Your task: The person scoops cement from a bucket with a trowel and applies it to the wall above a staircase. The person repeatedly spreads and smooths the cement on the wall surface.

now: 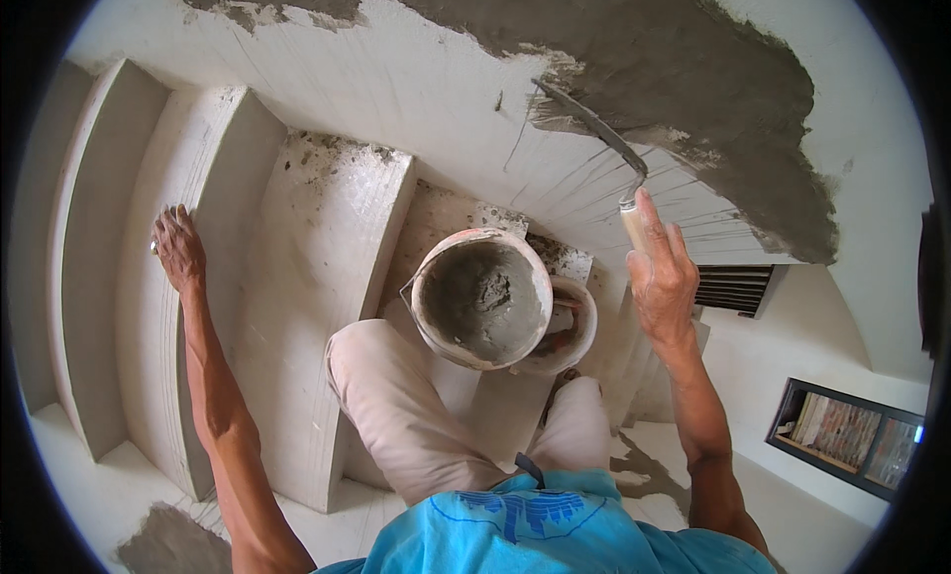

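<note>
My right hand (662, 282) is closed round the pale wooden handle of a trowel (600, 128), its index finger stretched along toward the metal neck. The trowel's blade shows nearly edge-on at the border of a broad patch of wet grey mortar (684, 54) on the white wall (436, 79). Leaning on a stair tread at the left, my left hand (180, 249) lies with its fingers stretched and holds nothing. Between it and my right hand stands a round bucket (540, 321) partly filled with grey mortar (485, 297).
Pale steps (297, 227) rise to the left, with dark specks near the wall. A second pail (584, 336) is partly hidden behind the bucket. At the right are a dark slatted opening (733, 289) and a dark-framed shelf (842, 435) set in the wall.
</note>
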`<state>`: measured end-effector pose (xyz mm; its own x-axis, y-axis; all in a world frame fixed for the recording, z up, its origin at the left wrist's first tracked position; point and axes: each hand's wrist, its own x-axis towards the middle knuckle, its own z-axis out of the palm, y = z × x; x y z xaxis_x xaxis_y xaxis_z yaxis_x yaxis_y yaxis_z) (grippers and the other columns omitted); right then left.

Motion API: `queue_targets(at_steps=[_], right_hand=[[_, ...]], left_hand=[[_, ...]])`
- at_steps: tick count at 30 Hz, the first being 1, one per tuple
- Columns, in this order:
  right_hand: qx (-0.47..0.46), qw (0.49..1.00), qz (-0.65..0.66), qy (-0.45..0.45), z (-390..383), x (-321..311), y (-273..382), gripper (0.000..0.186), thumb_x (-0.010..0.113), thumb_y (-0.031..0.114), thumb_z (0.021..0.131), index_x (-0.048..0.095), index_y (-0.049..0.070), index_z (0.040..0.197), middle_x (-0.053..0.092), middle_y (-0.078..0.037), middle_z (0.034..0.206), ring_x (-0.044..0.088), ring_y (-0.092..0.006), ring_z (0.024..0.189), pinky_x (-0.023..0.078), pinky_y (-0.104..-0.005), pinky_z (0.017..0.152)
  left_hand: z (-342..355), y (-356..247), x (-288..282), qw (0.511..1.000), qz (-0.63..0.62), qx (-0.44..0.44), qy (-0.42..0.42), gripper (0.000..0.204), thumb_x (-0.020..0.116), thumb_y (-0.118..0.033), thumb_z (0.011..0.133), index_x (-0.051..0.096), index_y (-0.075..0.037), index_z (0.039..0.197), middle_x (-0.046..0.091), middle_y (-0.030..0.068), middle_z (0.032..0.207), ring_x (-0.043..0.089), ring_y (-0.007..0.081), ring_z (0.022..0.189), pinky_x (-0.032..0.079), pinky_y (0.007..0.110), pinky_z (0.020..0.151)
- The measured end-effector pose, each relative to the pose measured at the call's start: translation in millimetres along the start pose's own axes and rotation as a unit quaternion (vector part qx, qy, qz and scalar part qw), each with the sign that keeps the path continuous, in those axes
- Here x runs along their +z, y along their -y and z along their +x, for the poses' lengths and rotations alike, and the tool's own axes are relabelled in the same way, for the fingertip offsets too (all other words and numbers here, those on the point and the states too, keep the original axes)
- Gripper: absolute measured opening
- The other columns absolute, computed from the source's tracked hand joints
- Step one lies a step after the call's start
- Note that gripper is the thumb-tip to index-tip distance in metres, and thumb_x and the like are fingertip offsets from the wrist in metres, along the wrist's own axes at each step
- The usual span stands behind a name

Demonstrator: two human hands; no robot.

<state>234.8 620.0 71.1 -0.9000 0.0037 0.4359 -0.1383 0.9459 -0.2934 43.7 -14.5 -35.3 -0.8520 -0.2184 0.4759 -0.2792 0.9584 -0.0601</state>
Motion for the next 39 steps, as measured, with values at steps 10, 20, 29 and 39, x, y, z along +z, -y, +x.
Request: queue_targets(at_steps=[10, 20, 29, 39], right_hand=[[-0.044, 0.998, 0.01, 0.039, -38, -2, -33, 0.069, 0.062, -0.008, 0.075, 0.055, 0.005, 0.142, 0.063, -0.018, 0.094, 0.063, -0.0324, 0.076, 0.055, -0.0426, 0.067], [-0.007, 0.996, 0.062, -0.064, -40, -32, -64, 0.071, 0.057, -0.013, 0.073, 0.054, 0.001, 0.143, 0.066, -0.017, 0.1, 0.061, -0.0283, 0.076, 0.053, -0.0374, 0.07], [-0.024, 0.997, 0.046, 0.065, -45, -13, -80, 0.069, 0.061, -0.008, 0.078, 0.055, 0.012, 0.144, 0.064, -0.013, 0.095, 0.064, -0.0316, 0.075, 0.054, -0.0436, 0.066], [0.012, 0.995, 0.006, 0.101, -32, -2, -71, 0.068, 0.061, -0.003, 0.082, 0.053, 0.017, 0.146, 0.06, -0.015, 0.088, 0.063, -0.0345, 0.068, 0.054, -0.0456, 0.063]], left_hand=[[3, 11, 17, 0.997, 0.069, 0.039, 0.011, 0.052, 0.037, -0.041, 0.108, 0.052, -0.003, 0.14, 0.056, 0.0209, 0.139, 0.047, 0.037, 0.133, 0.036, 0.047, 0.112], [2, -13, 8, 0.984, 0.064, -0.157, 0.06, 0.068, 0.036, -0.053, 0.105, 0.038, -0.003, 0.152, 0.034, 0.0285, 0.156, 0.028, 0.0466, 0.146, 0.016, 0.067, 0.115], [-110, -134, -106, 0.996, -0.046, 0.07, 0.032, 0.056, 0.064, -0.033, 0.097, 0.049, -0.004, 0.143, 0.041, 0.0283, 0.151, 0.035, 0.0462, 0.142, 0.028, 0.056, 0.116], [-189, -226, -330, 0.828, -0.338, 0.181, 0.41, 0.05, 0.068, -0.025, 0.092, 0.055, -0.004, 0.136, 0.055, 0.02, 0.138, 0.053, 0.039, 0.127, 0.043, 0.046, 0.108]])
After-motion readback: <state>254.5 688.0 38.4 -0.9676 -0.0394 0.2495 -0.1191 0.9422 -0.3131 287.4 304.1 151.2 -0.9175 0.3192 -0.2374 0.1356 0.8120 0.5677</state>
